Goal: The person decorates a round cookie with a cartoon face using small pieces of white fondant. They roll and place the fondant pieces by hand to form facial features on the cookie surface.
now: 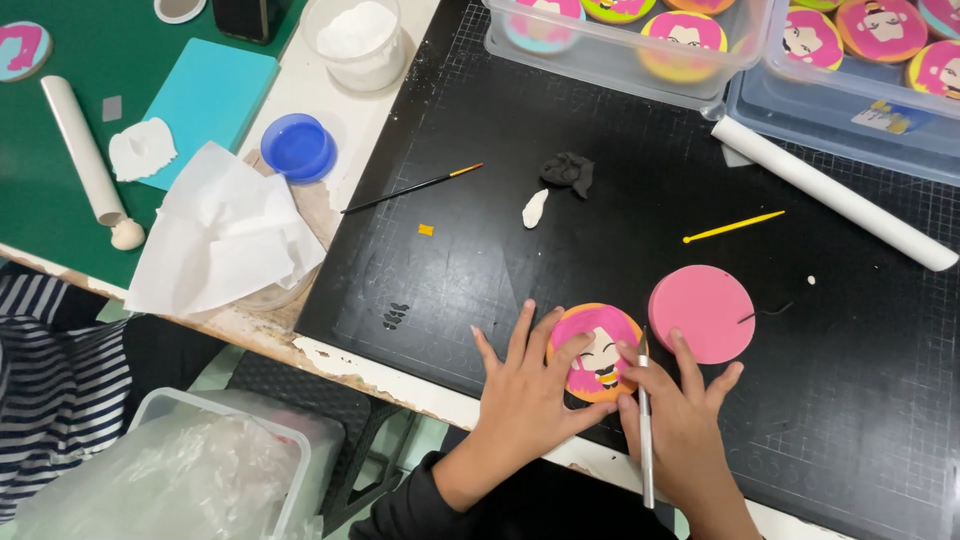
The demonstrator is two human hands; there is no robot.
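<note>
Nearest us, our left hand [530, 395] lies spread flat with fingers wide over the round decorated cookie [597, 352], seemingly to pin it to the black cutting mat [560, 260], while our right hand [680, 420] at about four o'clock of it is closed around a thin craft knife [645, 420], tip toward the cookie's face. Just at two o'clock sits a plain pink disc [703, 313], apart from the cookie. Farther off at twelve o'clock lie a yellow modelling tool [733, 227], a black lump [570, 170], a white rolling pin [835, 195] and clear tubs [620, 55] of finished cookies.
</note>
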